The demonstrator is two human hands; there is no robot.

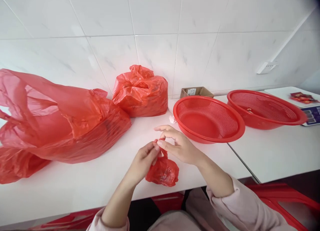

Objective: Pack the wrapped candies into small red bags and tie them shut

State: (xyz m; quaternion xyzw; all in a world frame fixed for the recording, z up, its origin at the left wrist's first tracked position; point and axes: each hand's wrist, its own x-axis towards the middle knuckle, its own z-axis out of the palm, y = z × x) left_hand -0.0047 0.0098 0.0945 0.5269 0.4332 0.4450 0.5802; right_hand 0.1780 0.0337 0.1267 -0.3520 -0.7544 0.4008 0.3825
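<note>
A small red plastic bag [163,172] rests on the white table near its front edge, its top gathered upward. My left hand [145,157] pinches the twisted top of this bag between thumb and fingers. From the other side, my right hand [178,144] grips the same top with thumb and index finger, its other fingers raised. Both hands meet just above the bag. What the bag contains, if anything, is hidden by the crumpled plastic.
Large red plastic bags [100,131] stand at left, with a tied red bag [141,91] behind. Rightward are a red basket [207,119], another red basket [265,108], a small cardboard box [208,92] and a scale [311,115] bearing red packets [303,98]. A table seam [242,161] runs between.
</note>
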